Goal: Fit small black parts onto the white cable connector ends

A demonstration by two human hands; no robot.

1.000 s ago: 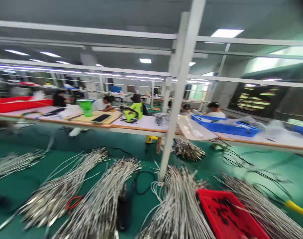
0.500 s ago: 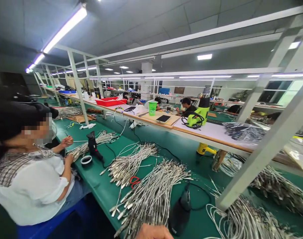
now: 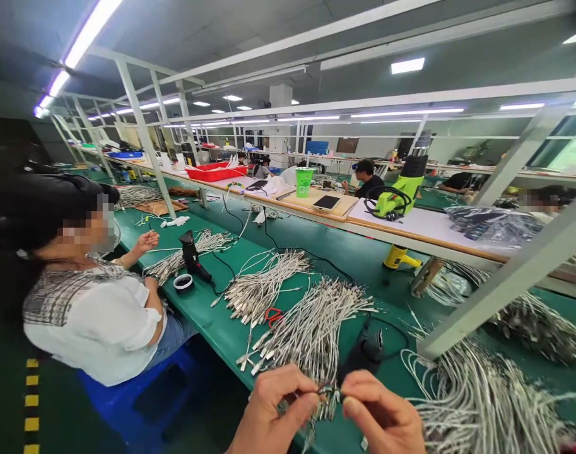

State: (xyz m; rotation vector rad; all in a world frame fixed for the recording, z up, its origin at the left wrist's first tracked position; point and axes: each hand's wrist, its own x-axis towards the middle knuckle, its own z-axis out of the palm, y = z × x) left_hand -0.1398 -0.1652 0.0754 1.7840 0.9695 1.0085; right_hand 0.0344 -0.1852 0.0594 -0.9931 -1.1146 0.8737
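Note:
At the bottom middle, my left hand (image 3: 281, 410) is closed in a pinch on a thin cable (image 3: 309, 437), which hangs below its fingers. My right hand (image 3: 385, 416) is pinched as well, with its fingertips close to the left ones; what it grips at the cable's dark end is too small to make out. Just beyond my hands lies a big bundle of pale braided cables (image 3: 311, 328) with metal plugs at the near ends. Partly behind my right hand stands a black hot-air gun (image 3: 366, 347).
A co-worker (image 3: 98, 302) sits on a blue stool (image 3: 122, 403) at left. On the green table are another cable bundle (image 3: 269, 284), red-handled scissors (image 3: 272, 315), a tape roll (image 3: 183, 282) and another black heat gun (image 3: 193, 257). A white post (image 3: 505, 290) slants at right beside more cables (image 3: 477, 403).
Both my hands have come up into view with fingertips together; before, only part of one hand showed at the bottom edge. The view has turned, and the co-worker's raised hand has shifted.

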